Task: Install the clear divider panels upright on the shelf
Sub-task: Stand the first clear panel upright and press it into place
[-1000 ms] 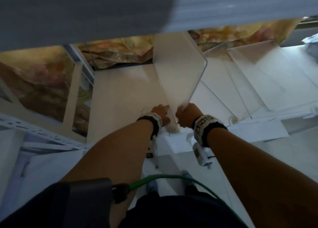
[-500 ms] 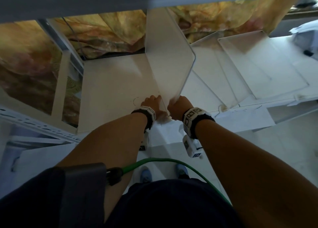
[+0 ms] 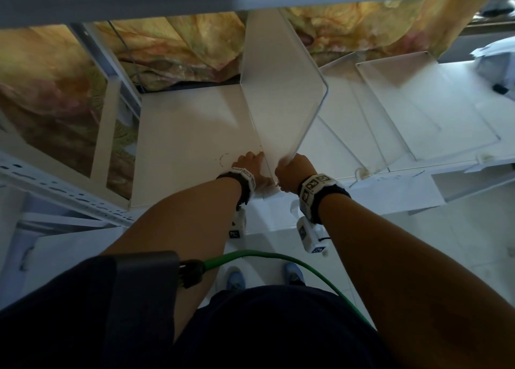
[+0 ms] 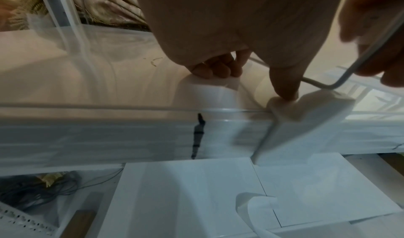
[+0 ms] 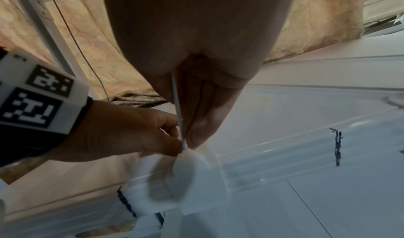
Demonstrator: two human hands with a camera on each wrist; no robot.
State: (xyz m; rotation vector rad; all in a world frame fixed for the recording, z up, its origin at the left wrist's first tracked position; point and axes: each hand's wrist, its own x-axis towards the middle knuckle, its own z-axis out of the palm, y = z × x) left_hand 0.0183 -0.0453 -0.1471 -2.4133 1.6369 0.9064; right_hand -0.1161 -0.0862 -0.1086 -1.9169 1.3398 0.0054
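The clear divider panel point(image 3: 281, 90) stands upright on the shelf point(image 3: 189, 134), running from the front lip toward the back, and both hands are down at its near bottom corner: the right hand point(image 3: 295, 173) pinches the panel's front edge just above a white clip point(image 4: 306, 114) on the shelf's front rail, while the left hand point(image 3: 246, 161) has its fingers curled on the shelf beside the panel and its thumb pressing on that clip. Further to the right, other clear panels point(image 3: 423, 101) already stand on the same shelf. From where I stand the risk looks to be at the clip: if the edge misses its slot, or the thumb lets the clip shift along the rail, the panel could lean out of upright or skid on the smooth shelf; a hard shove might also pop the clip off the lip. Nothing holds the tall far end, so a twist at the front could swing it. As for writing, I can read none; there are only black marker strokes on the rail point(image 4: 197, 136) and square coded tags on the wristbands point(image 3: 315, 185)
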